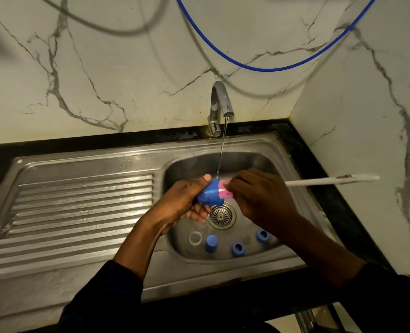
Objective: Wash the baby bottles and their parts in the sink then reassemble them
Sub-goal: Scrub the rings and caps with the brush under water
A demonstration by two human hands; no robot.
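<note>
Over the sink (274,150), just at 12 o'clock of the drain strainer (220,216), the left hand (180,203) holds a blue bottle part (210,197) lying on its side. Its grip is wrapped round the part, thumb on top and fingers curled beneath. At 3 o'clock of that part the right hand (259,195) has its grip closed on a bottle brush (295,183). The brush's pink sponge head (225,192) sits at the part's open end, and its white handle (331,180) runs out toward 3 o'clock above the black worktop (302,150). A thin water stream (222,150) falls from the tap (219,102) at 12 o'clock and lands where the blue part meets the sponge. Four parts lie apart from one another on the basin floor. A clear round part (195,237) lies at 7 o'clock of the strainer, and a blue cap (211,243) stands upright at 6 o'clock. A blue collar (238,248) lies at 5 o'clock and a second blue collar (262,235) at 4 o'clock. The ribbed draining board (79,207) stretches away to 9 o'clock of the basin. On the marble wall (103,80) behind, a blue hose (259,67) loops above the tap at 12 o'clock, and a grey hose (103,27) sags at 11 o'clock.
</note>
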